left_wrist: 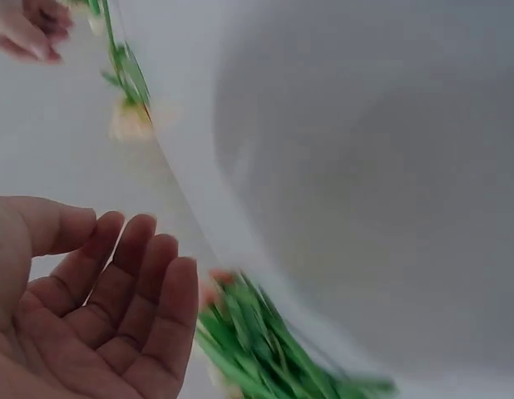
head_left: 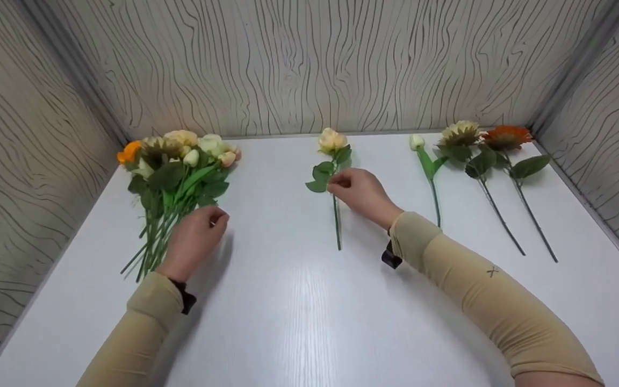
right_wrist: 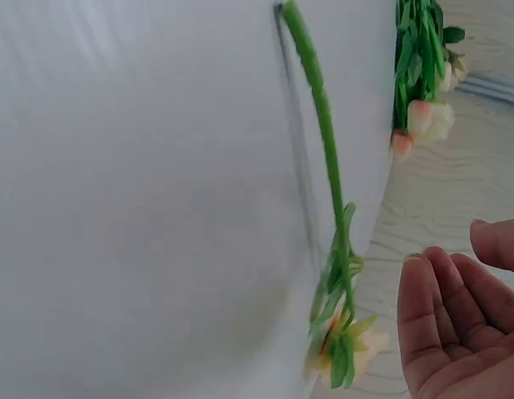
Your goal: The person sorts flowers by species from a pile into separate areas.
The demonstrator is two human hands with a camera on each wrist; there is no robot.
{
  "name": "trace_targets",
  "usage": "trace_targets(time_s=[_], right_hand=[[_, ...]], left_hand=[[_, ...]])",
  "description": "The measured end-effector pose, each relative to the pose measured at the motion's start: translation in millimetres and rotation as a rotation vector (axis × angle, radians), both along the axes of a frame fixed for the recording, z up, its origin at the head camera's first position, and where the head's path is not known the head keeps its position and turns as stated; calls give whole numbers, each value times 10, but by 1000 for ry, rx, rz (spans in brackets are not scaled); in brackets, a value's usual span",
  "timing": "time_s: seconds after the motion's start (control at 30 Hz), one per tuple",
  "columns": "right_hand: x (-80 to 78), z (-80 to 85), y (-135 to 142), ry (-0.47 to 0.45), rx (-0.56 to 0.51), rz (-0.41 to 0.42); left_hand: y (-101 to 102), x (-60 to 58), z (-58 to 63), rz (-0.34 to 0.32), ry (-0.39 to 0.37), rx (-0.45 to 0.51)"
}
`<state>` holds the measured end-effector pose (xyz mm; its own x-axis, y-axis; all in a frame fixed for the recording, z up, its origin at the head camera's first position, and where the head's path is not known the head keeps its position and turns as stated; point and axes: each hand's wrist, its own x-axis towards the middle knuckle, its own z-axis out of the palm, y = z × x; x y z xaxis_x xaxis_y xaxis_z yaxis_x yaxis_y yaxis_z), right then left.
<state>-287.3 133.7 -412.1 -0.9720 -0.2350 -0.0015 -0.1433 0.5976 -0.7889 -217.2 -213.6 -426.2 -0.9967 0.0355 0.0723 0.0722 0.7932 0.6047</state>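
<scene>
A single peach rose [head_left: 332, 141] with green leaves lies in the middle of the white table. My right hand [head_left: 362, 193] is over its stem, fingers loosely bent. In the right wrist view, thumb and fingers [right_wrist: 419, 312] stand apart with nothing between them, and the rose's stem [right_wrist: 328, 141] lies beside them. My left hand [head_left: 194, 239] hovers by the stems of a mixed flower bunch [head_left: 180, 161] on the left. Its fingers [left_wrist: 170, 316] are loosely curved and hold nothing in the left wrist view, with the bunch's blurred green stems just beyond.
Toward the right lie a white tulip [head_left: 417, 142], a cream flower [head_left: 460, 133] and an orange-red flower [head_left: 505, 138], stems toward me. Wood-grain panels [head_left: 309, 64] close off the back and sides of the white table [head_left: 288, 312].
</scene>
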Motion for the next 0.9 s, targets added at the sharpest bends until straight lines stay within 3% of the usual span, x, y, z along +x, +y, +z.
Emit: trace_targets(time_s=[0.2, 0.27, 0.4, 0.6, 0.9], right_hand=[[441, 18, -239, 265, 120, 226], [592, 3, -305, 381, 180, 314], [830, -40, -385, 561, 262, 447], [960, -84, -408, 600, 301, 500], [936, -116, -342, 595, 293, 484]], left_hand=[[-694, 70, 44, 122, 34, 0], [-864, 97, 2, 152, 56, -18], [-1075, 140, -119, 206, -2, -24], [-1194, 157, -206, 232, -73, -60], [-1242, 113, -145, 210, -66, -91]])
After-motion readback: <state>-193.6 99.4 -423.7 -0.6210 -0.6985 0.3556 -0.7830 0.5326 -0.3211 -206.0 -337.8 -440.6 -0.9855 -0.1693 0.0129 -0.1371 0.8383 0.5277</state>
